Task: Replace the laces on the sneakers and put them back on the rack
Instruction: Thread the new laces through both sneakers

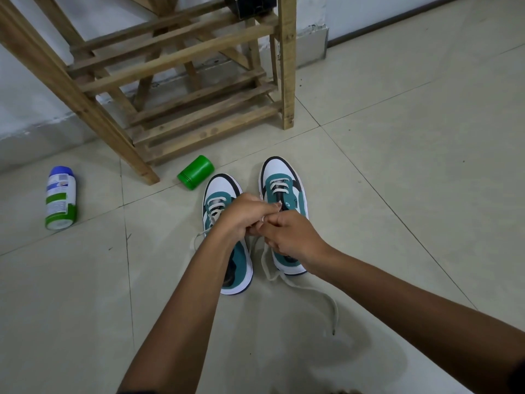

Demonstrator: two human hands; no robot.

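Two white, teal and black sneakers stand side by side on the tiled floor, toes pointing away from me: the left sneaker (220, 191) and the right sneaker (279, 177). Both carry off-white laces through their front eyelets. My left hand (241, 216) and my right hand (289, 234) meet between the shoes, fingers curled and pinching a white lace. A loose lace end (326, 300) trails over the floor toward me. Another loop of lace (196, 240) lies left of the left sneaker. The wooden shoe rack (181, 89) stands behind the shoes.
A green cylindrical container (196, 172) lies on its side by the rack's foot. A white, blue and green bottle (61, 199) lies on the floor at the left. A dark object (255, 5) sits on the rack's upper shelf. A wall runs behind the rack.
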